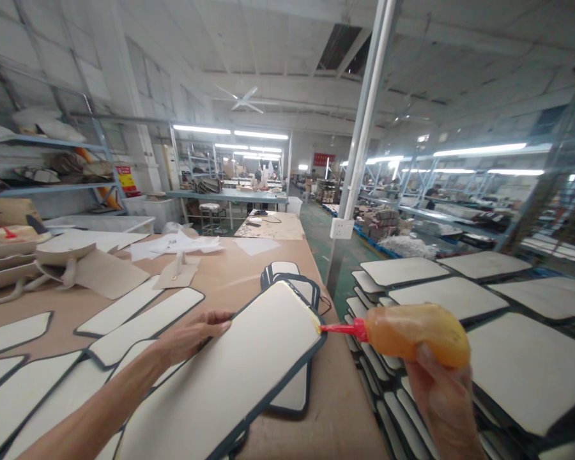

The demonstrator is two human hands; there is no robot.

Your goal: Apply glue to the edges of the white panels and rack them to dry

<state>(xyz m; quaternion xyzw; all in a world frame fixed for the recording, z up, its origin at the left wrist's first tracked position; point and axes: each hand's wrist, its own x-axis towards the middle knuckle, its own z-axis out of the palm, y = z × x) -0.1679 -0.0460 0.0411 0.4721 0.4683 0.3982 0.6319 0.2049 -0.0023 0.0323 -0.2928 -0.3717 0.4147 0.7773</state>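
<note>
My left hand [199,333] grips the left edge of a cream panel [234,364] with rounded corners and a dark border, fingers on top. The panel lies tilted over other panels on the brown table. In my right hand [443,396] is a squeeze bottle [416,329] of amber glue, held on its side. Its red nozzle [342,329] points left, and the tip meets the panel's far right corner. A yellowish line of glue runs along the panel's far edge. Beneath it, a stack of similar panels [292,390] partly shows.
More cream panels [146,322] lie across the table's left side, with beige bag pieces [110,271] behind them. Tall stacks of panels [531,364] stand at the right. A metal post [359,147] with a socket box [341,228] rises beside the table.
</note>
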